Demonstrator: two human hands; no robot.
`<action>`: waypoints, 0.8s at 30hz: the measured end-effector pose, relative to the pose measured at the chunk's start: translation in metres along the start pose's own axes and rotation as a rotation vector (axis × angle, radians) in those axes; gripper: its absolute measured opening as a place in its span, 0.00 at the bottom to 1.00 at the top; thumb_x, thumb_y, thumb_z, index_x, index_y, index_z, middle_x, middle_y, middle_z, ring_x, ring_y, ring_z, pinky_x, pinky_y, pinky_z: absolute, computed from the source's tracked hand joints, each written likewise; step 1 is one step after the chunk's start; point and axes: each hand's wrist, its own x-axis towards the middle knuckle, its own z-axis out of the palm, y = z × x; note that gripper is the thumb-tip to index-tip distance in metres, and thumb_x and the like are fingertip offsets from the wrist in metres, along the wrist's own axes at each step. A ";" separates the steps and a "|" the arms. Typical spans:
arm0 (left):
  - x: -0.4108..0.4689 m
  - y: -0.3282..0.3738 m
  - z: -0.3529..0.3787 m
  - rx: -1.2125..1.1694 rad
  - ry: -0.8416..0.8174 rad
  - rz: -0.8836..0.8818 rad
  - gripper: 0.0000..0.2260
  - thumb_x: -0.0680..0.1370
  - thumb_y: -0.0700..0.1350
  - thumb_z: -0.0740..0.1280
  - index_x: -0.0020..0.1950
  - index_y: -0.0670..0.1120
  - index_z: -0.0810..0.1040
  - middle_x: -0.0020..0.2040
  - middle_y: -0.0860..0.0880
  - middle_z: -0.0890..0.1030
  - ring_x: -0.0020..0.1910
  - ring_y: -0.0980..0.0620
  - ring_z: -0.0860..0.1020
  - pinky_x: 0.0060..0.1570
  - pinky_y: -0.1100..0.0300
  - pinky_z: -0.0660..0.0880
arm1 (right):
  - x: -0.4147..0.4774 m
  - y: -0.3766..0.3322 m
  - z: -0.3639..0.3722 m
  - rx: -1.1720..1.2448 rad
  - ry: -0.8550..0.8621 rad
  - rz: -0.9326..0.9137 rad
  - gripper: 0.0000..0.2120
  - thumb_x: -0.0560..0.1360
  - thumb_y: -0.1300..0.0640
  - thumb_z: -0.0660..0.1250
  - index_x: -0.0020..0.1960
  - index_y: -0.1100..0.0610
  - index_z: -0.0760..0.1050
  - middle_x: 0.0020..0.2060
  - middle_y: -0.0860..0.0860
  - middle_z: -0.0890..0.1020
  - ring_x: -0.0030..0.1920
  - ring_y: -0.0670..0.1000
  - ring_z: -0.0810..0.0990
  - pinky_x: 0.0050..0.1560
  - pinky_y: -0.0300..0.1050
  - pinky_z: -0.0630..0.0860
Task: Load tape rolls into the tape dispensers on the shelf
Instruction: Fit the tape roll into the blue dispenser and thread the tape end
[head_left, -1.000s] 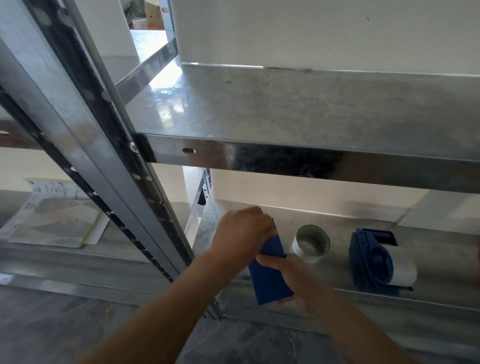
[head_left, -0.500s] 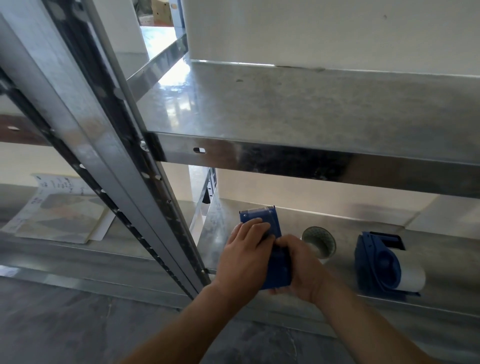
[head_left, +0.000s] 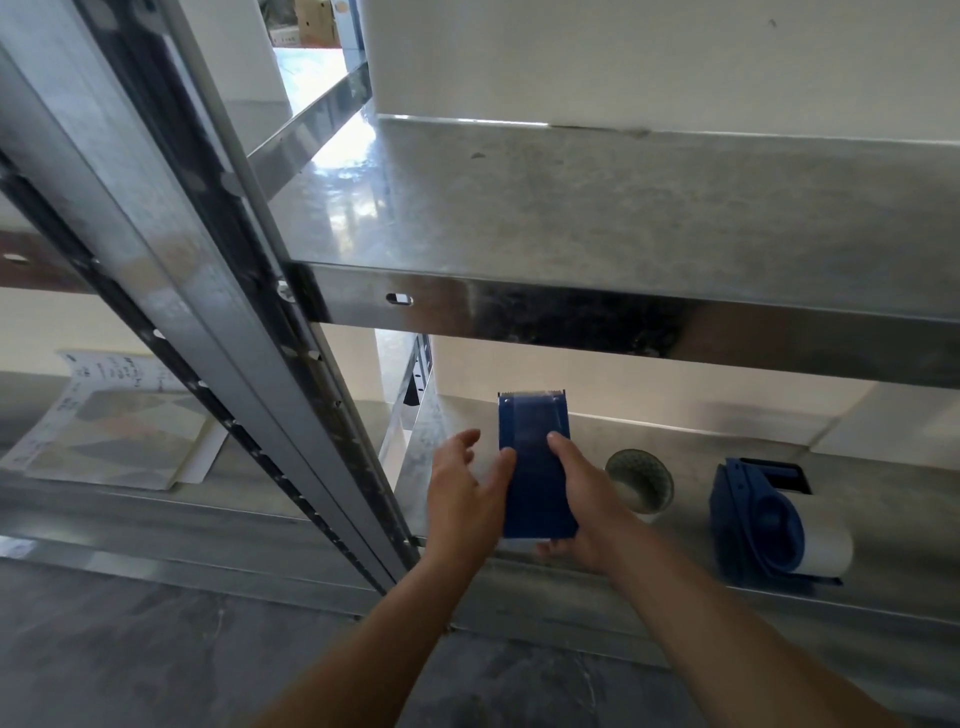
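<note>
A blue tape dispenser (head_left: 535, 467) stands lengthwise over the lower shelf (head_left: 727, 457), its serrated cutting edge pointing away from me. My right hand (head_left: 587, 499) grips it from the right and below, with a finger lying on its top face. My left hand (head_left: 462, 493) is beside its left edge with fingers spread and relaxed, the thumb touching the blue body. A loose roll of white tape (head_left: 641, 480) lies on the shelf just right of my right hand. Farther right sits a second blue dispenser (head_left: 763, 525) with a white roll in it.
The upper metal shelf (head_left: 623, 218) overhangs the lower one and limits headroom. A steel upright post (head_left: 218, 322) runs diagonally at the left. Papers (head_left: 109, 431) lie on the neighbouring shelf to the left. Grey floor lies below.
The dispenser has been turned and raised so its long face points up. My left hand, which covered it before, has come off to the left and spread its fingers.
</note>
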 end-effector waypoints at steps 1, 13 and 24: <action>0.005 0.001 0.001 -0.130 -0.054 -0.120 0.18 0.81 0.54 0.62 0.68 0.48 0.71 0.63 0.52 0.75 0.59 0.55 0.75 0.44 0.66 0.73 | 0.001 -0.002 0.003 0.014 0.011 0.013 0.22 0.79 0.38 0.58 0.57 0.56 0.76 0.47 0.58 0.84 0.49 0.60 0.82 0.45 0.51 0.79; 0.025 0.000 0.003 -0.324 -0.149 -0.342 0.15 0.82 0.54 0.60 0.57 0.44 0.77 0.51 0.45 0.82 0.50 0.47 0.81 0.45 0.55 0.80 | 0.014 -0.003 0.026 0.089 0.075 0.075 0.20 0.79 0.40 0.58 0.54 0.55 0.76 0.48 0.58 0.83 0.48 0.59 0.81 0.44 0.51 0.77; 0.035 0.000 0.005 -0.232 -0.147 -0.358 0.12 0.81 0.49 0.64 0.59 0.42 0.76 0.50 0.46 0.81 0.49 0.48 0.80 0.43 0.58 0.79 | 0.022 -0.001 0.026 0.119 0.073 0.179 0.22 0.78 0.37 0.57 0.55 0.55 0.76 0.50 0.58 0.83 0.52 0.60 0.80 0.40 0.52 0.73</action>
